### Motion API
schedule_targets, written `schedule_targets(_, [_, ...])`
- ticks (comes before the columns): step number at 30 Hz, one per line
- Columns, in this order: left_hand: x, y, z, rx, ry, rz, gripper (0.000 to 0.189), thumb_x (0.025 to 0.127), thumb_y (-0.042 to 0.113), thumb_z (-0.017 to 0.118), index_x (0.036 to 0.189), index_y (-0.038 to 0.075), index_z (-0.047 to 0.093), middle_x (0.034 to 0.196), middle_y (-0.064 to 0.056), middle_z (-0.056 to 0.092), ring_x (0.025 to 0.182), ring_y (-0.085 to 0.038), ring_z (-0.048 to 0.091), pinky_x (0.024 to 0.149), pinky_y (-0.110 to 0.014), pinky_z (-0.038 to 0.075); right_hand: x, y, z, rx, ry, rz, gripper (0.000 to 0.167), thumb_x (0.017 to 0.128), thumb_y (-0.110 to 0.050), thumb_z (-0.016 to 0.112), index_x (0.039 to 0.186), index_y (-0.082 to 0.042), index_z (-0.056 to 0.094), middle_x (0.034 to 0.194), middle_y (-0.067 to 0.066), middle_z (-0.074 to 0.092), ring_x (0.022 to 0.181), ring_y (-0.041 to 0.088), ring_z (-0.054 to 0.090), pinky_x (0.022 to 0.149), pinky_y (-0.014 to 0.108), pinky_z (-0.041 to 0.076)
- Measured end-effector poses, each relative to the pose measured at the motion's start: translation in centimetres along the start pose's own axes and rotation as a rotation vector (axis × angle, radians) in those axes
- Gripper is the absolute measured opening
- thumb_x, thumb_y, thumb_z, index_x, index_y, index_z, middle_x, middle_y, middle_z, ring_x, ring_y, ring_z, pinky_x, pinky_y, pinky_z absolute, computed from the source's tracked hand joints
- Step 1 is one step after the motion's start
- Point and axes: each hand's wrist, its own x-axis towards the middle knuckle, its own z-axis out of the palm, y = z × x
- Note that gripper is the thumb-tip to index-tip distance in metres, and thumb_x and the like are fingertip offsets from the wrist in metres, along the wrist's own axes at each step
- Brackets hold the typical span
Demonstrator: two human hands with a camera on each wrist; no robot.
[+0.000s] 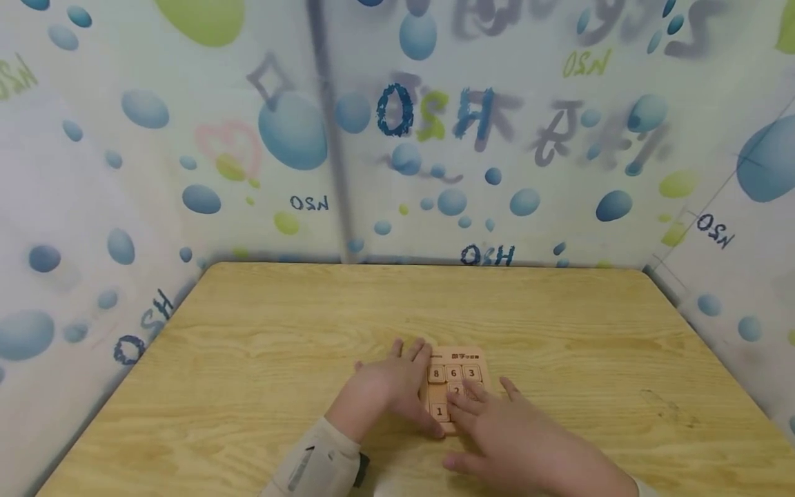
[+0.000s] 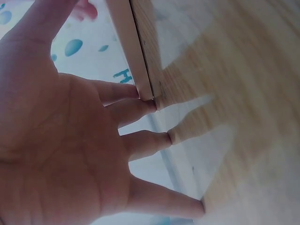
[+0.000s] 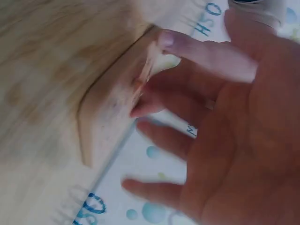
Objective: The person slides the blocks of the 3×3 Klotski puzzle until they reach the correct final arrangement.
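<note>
A wooden number sliding puzzle [image 1: 462,351] lies on the table between both hands. Its top row shows tiles 8 [image 1: 436,373], 6 [image 1: 454,373] and 3 [image 1: 471,373]; tile 2 [image 1: 456,388] sits below and tile 1 [image 1: 439,412] at lower left, with a bare slot above tile 1. My left hand [image 1: 390,383] spreads its fingers along the puzzle's left side, fingertips on the table, thumb at the near left corner. My right hand [image 1: 506,428] reaches over the right side, fingers extended and fingertips on the tiles, covering the lower right ones.
The light wooden table [image 1: 279,310] reaches back to a wall [image 1: 385,193] printed with blue and green drops and lettering. Side walls close in at left and right. A pale sleeve [image 1: 319,459] covers the left forearm.
</note>
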Motion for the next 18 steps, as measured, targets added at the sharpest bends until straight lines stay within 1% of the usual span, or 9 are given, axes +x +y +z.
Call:
schedule_targets(3, [-0.1, 0.0, -0.1, 0.006, -0.002, -0.003, 0.138, 0.066, 0.070, 0.092, 0.172, 0.022, 0.019, 0.182, 0.003, 0.014, 0.168, -0.034, 0.013, 0.114, -0.092, 0.020, 0.0, -0.1, 0.1, -0.023, 0.051, 0.060, 0.081, 0.098, -0.074, 0.055, 0.156, -0.016, 0.056, 0.168, -0.003, 0.047, 0.164, 0.031, 0.030, 0.127, 0.078, 0.016])
schedule_targets(4, [-0.1, 0.0, -0.1, 0.007, -0.003, -0.003, 0.138, 0.066, 0.070, 0.092, 0.172, 0.022, 0.019, 0.182, 0.003, 0.014, 0.168, -0.034, 0.013, 0.113, -0.092, 0.020, 0.2, -0.2, 0.2, -0.024, 0.063, 0.061, 0.081, 0.098, -0.073, 0.055, 0.155, -0.015, 0.057, 0.168, -0.002, 0.047, 0.164, 0.032, 0.030, 0.127, 0.079, 0.017])
schedule_targets(5, [-0.1, 0.0, -0.1, 0.008, -0.002, -0.003, 0.138, 0.066, 0.070, 0.092, 0.172, 0.022, 0.019, 0.182, 0.002, 0.013, 0.168, -0.035, 0.013, 0.113, -0.092, 0.020, 0.3, -0.3, 0.2, -0.025, 0.072, 0.053, 0.081, 0.099, -0.073, 0.055, 0.155, -0.015, 0.057, 0.167, -0.001, 0.048, 0.164, 0.033, 0.031, 0.127, 0.079, 0.017])
schedule_targets(9, [-0.1, -0.3, 0.1, -0.001, 0.001, -0.008, 0.137, 0.066, 0.071, 0.092, 0.172, 0.022, 0.020, 0.181, 0.003, 0.015, 0.168, -0.034, 0.013, 0.112, -0.093, 0.022, 1.1, -1.0, 0.6, -0.002, 0.080, -0.025, 0.082, 0.099, -0.073, 0.053, 0.157, -0.014, 0.054, 0.169, 0.000, 0.047, 0.164, 0.034, 0.030, 0.125, 0.080, 0.020])
schedule_targets(11, [-0.1, -0.4, 0.2, -0.005, 0.000, -0.008, 0.137, 0.066, 0.072, 0.091, 0.172, 0.022, 0.020, 0.181, 0.003, 0.015, 0.168, -0.034, 0.013, 0.112, -0.093, 0.022, 1.2, -1.1, 0.7, 0.002, 0.081, -0.041, 0.083, 0.100, -0.073, 0.054, 0.158, -0.014, 0.053, 0.170, 0.000, 0.045, 0.164, 0.035, 0.029, 0.125, 0.080, 0.020])
schedule_targets(15, [-0.1, -0.3, 0.2, -0.006, -0.004, 0.003, 0.138, 0.066, 0.073, 0.091, 0.172, 0.022, 0.018, 0.182, 0.003, 0.013, 0.168, -0.035, 0.013, 0.113, -0.093, 0.020, 0.6, -0.7, 0.8, 0.005, 0.074, 0.014, 0.083, 0.098, -0.070, 0.059, 0.160, -0.016, 0.051, 0.171, -0.002, 0.044, 0.164, 0.034, 0.029, 0.126, 0.080, 0.018])
schedule_targets(18, [-0.1, -0.1, 0.0, -0.001, 0.000, 0.003, 0.138, 0.065, 0.071, 0.092, 0.172, 0.022, 0.019, 0.182, 0.003, 0.013, 0.168, -0.035, 0.013, 0.113, -0.092, 0.019, 0.3, -0.2, 0.6, -0.001, 0.074, 0.054, 0.084, 0.098, -0.070, 0.060, 0.161, -0.016, 0.049, 0.171, -0.002, 0.042, 0.165, 0.034, 0.028, 0.126, 0.080, 0.016])
